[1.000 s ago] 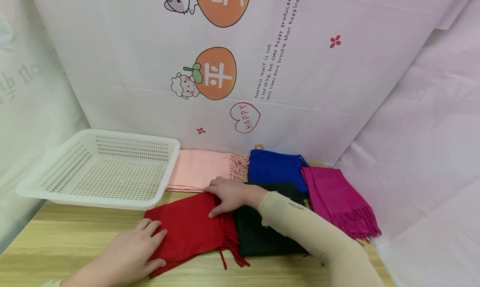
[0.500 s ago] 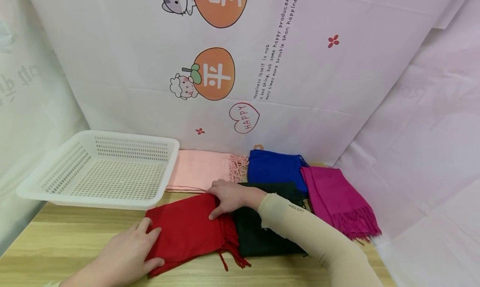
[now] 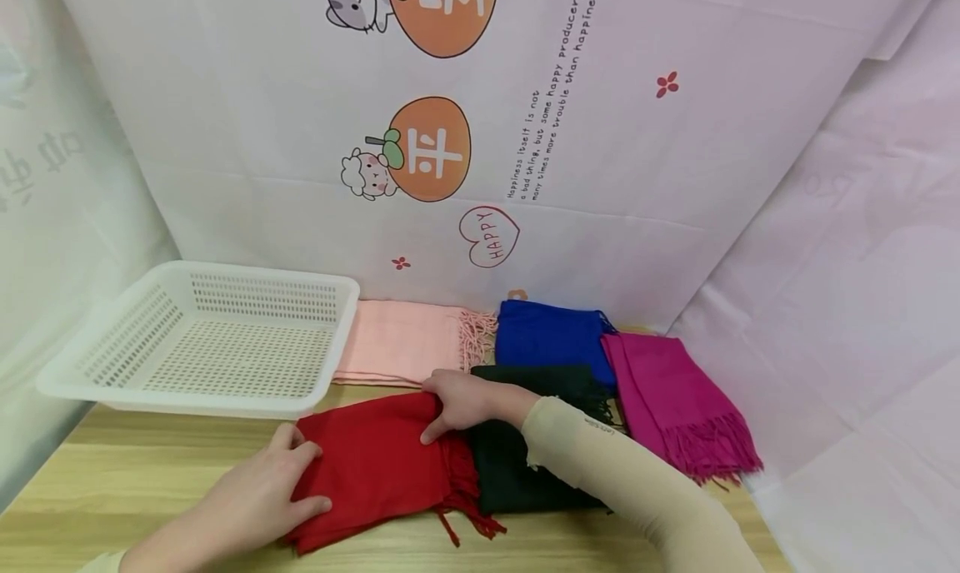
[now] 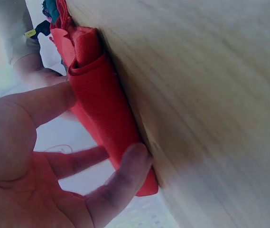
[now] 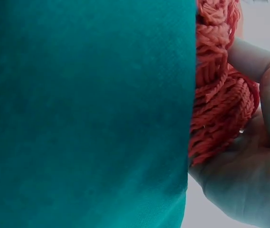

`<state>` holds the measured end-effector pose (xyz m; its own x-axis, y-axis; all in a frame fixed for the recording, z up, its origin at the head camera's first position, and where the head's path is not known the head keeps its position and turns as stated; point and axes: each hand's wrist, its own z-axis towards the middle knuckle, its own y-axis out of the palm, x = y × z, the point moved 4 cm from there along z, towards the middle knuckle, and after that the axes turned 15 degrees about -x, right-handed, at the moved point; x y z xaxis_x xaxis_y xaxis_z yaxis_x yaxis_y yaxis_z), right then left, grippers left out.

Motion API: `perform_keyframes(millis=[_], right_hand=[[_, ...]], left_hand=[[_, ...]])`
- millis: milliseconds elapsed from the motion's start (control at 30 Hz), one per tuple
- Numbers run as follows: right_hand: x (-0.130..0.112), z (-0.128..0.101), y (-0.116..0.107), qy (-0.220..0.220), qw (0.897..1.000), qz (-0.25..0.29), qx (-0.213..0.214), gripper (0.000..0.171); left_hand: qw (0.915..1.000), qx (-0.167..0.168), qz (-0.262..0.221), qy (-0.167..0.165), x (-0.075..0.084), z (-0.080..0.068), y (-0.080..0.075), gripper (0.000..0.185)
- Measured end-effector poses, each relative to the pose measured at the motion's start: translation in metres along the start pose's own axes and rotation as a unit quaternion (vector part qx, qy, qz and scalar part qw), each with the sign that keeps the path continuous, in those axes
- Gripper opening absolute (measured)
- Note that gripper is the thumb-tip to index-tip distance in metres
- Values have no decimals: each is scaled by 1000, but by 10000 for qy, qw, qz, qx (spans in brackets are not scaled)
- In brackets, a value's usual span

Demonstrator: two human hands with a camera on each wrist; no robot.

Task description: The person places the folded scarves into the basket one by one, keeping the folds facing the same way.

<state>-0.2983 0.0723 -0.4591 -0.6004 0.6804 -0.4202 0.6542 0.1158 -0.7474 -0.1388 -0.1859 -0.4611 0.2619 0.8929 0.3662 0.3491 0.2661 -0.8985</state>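
Note:
A folded red scarf (image 3: 375, 465) lies on the wooden table (image 3: 112, 473), fringe toward the right. My left hand (image 3: 300, 473) grips its left end, fingers on top and thumb at the near edge. The left wrist view shows that hand (image 4: 97, 156) wrapped round the red scarf (image 4: 101, 99) where it meets the table (image 4: 210, 95). My right hand (image 3: 431, 411) pinches the scarf's far right edge, beside the fringe. In the right wrist view my right hand (image 5: 248, 180) holds red fringe (image 5: 220, 95) next to a dark scarf (image 5: 78, 114).
A white perforated basket (image 3: 202, 406) stands at the left rear. Folded scarves lie behind and to the right: pink (image 3: 397, 340), blue (image 3: 551, 336), black (image 3: 517, 465) under my right forearm, magenta (image 3: 675, 398). A printed sheet hangs as backdrop close behind.
My left hand has slid back to the scarf's left end and closed round it. My right hand has curled onto the far edge. The scarf has bunched a little between them.

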Motion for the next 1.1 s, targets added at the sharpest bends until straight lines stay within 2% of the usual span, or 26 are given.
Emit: perform_keyframes(millis=[100,200,367,433,600,700,833,1100], right_hand=[[0,-3,2,-72,9998,155,60,47],[-1,-5,3,-75,9997,219,75,52],[1,-4,7,-56,9993,365,104,49],[1,-4,9,-27,9989,458,134,45],[-3,-9,13,239,9978,573,225,41],[-8,-13,14,358,9975,532,304,38],[-14,-17,16,384,9972,424,472,36],[-19,-23,22,371,9954,297,838,36]], left_hand=[[9996,26,-245,-136,-1,1,1,82],[9982,-42,-485,-359,-2,3,1,97],[9962,-301,-498,-650,-6,5,1,111],[9956,-348,-520,-695,-8,5,0,106],[9910,-547,-946,-770,-10,5,2,69],[9883,-662,-1118,-795,-12,6,3,58],[9865,-680,-1249,-811,-15,8,2,60],[9823,-696,-1597,-681,-18,11,2,79]])
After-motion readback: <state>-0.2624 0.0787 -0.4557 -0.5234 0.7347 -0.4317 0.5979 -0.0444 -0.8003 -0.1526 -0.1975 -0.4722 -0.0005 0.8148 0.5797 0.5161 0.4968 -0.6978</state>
